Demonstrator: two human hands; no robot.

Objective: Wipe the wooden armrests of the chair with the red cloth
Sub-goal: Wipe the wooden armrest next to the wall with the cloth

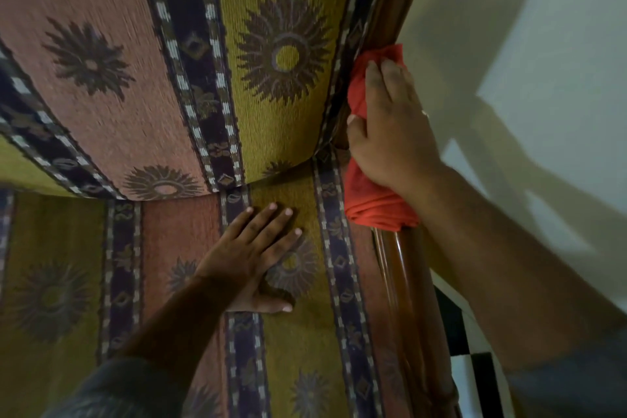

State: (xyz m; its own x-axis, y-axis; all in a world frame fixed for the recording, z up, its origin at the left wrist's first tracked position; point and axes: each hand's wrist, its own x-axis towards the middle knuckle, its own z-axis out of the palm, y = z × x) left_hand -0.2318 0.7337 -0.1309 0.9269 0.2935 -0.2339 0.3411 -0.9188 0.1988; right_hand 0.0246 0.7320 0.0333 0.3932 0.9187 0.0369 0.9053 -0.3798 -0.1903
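Right hand (393,132) grasps the red cloth (371,197), as I read the head view: the fingers lie over the top of the bunched cloth and the thumb closes against its inner side, pressing it onto the wooden armrest (407,282). The cloth wraps across the rail and hangs down on the side facing the seat; one end shows above the fingertips, the other bulges out below the wrist. The armrest runs from the lower right of the frame up toward the top, along the right edge of the upholstery. Its bare, glossy brown length shows below the cloth, and a further stretch of dark wood continues above it beside the backrest.

Left hand (261,254) is released and flat, palm down, fingers spread, resting on the seat cushion (298,349) just beside the armrest. It holds nothing.

I see striped fabric on the cushion and the backrest (169,61): yellow, pink and dark bands with sunburst figures. The backrest meets the cushion just above the left fingertips.

To the right of the armrest I see a pale wall (509,27) carrying shadows, and a patch of black-and-white floor (471,366) near the lower right. Both forearms are bare, with dark sleeves at the bottom edge.
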